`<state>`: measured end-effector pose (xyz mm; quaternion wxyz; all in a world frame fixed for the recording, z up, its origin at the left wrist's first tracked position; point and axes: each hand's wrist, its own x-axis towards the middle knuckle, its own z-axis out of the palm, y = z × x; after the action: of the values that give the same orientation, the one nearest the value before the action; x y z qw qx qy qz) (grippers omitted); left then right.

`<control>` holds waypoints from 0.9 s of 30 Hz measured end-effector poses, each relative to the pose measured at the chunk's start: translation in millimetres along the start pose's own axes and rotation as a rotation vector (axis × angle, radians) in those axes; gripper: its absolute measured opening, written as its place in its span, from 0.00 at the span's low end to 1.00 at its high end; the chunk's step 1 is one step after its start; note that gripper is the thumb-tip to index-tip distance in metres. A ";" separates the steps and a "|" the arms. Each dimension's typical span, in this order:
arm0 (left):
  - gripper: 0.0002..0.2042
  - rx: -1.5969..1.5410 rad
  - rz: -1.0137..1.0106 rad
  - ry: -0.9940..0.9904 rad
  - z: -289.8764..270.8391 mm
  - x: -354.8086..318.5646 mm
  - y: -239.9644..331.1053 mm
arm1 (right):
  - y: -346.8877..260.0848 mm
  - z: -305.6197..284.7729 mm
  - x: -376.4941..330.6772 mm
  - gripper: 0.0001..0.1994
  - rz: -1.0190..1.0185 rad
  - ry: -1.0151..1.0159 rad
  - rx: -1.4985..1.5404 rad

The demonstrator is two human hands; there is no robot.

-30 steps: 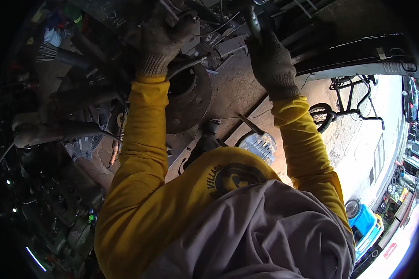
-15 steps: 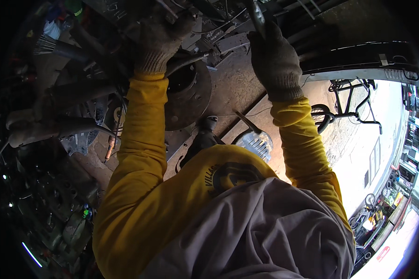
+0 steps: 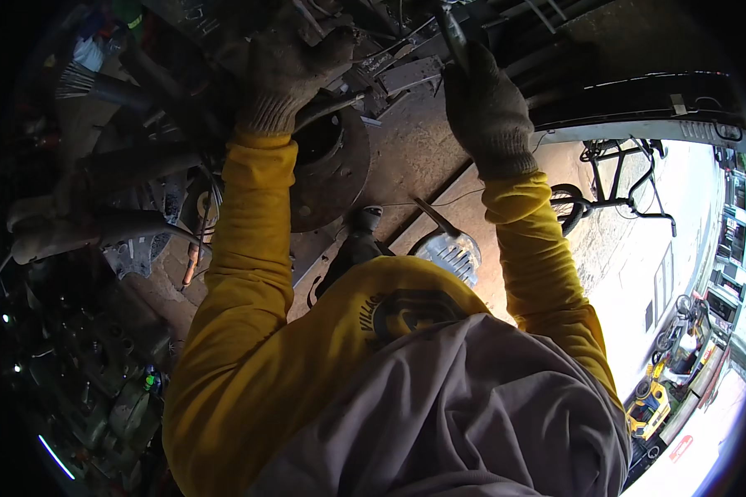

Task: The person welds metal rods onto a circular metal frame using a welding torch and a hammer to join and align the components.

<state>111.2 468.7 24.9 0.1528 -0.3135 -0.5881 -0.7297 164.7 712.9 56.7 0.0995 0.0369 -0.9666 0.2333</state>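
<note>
Both my hands wear grey knit gloves, with yellow sleeves behind them. My left hand (image 3: pixel 286 70) is closed on a dark metal part near the top, just above a round rusty brake drum (image 3: pixel 331 170). My right hand (image 3: pixel 485 108) is wrapped around a slim metal tool (image 3: pixel 452 29) that points up toward a grey metal bracket (image 3: pixel 406 74) between the hands. What the tool's tip touches is hidden in shadow.
A dusty concrete floor (image 3: pixel 427 166) lies under the hands. A wire-caged work lamp (image 3: pixel 452 253) sits beside a dark power tool (image 3: pixel 352 244). Pipes and engine parts (image 3: pixel 99 224) crowd the left. A bicycle (image 3: pixel 613 178) stands at the bright doorway on the right.
Both hands have shifted slightly upward in the picture and the view has moved a little. The right hand's grip on the tool is unchanged.
</note>
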 end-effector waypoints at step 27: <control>0.22 -0.405 -0.483 0.391 56.3 12.7 59.3 | 61.5 3.3 -48.7 0.23 -0.056 0.352 0.963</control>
<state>152.4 508.7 84.5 0.0204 -0.0442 -0.4485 -0.8925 204.5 767.3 16.4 0.2386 0.0648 -0.7167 0.6521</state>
